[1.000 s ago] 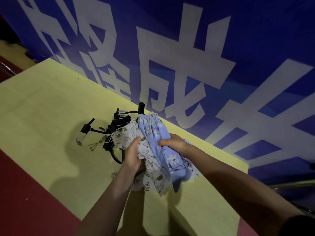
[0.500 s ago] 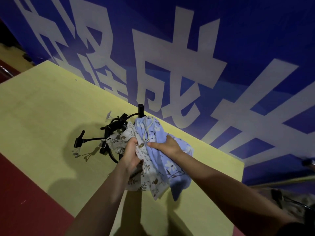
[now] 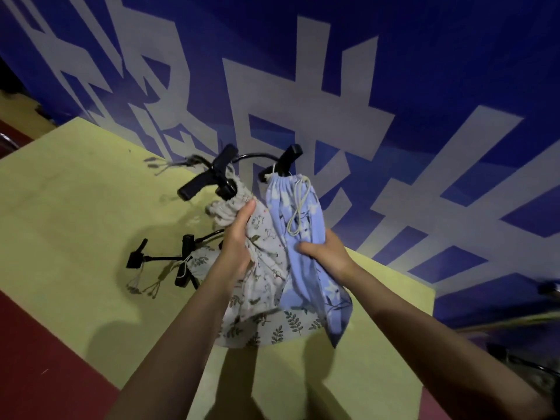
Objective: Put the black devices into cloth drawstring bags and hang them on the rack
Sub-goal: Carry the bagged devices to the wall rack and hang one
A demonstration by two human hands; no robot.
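- Drawstring bags are in both of your hands, held up above the yellow surface point(image 3: 69, 189), near its far edge by the blue banner point(image 3: 424, 56) with large white characters.
- Your left hand point(image 3: 239, 241) grasps the cream floral bag point(image 3: 260, 262); the fingers are curled around the cloth just below its gathered neck.
- Your right hand point(image 3: 327, 253) grasps the blue floral bag point(image 3: 306, 225); the fingers and thumb pinch the cloth at about its middle.
- The two bags touch side by side, the cream one on the left, the blue one on the right. Their lower ends hang loose.
- A pale cord point(image 3: 298, 213) of the blue bag hangs down over its front.
- Black device parts point(image 3: 212, 180) stick out of the gathered necks of both bags, joined by a thin curved black band point(image 3: 254, 156).
- Another black device point(image 3: 160, 259) lies on the surface to the left of your left wrist, partly under a third leaf-print bag point(image 3: 272, 328).
- The floor point(image 3: 36, 359) beside the surface is dark red.
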